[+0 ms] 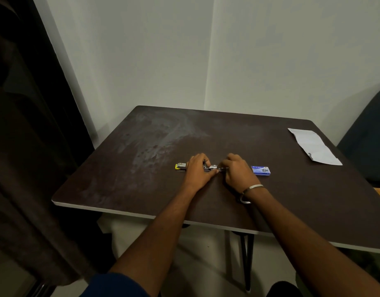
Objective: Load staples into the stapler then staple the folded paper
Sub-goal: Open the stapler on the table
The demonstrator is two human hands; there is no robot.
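A small stapler with a yellow end lies lengthwise in the middle of the dark table. My left hand grips its middle, fingers curled over the body. My right hand pinches the metal staple tray or strip that sticks out at the stapler's right end. A blue staple box sits just right of my right hand. The folded white paper lies flat near the table's far right corner.
The table stands in a corner of white walls. A dark curtain hangs on the left, and a dark chair or cushion stands beyond the right edge. The near table edge runs in front of my forearms.
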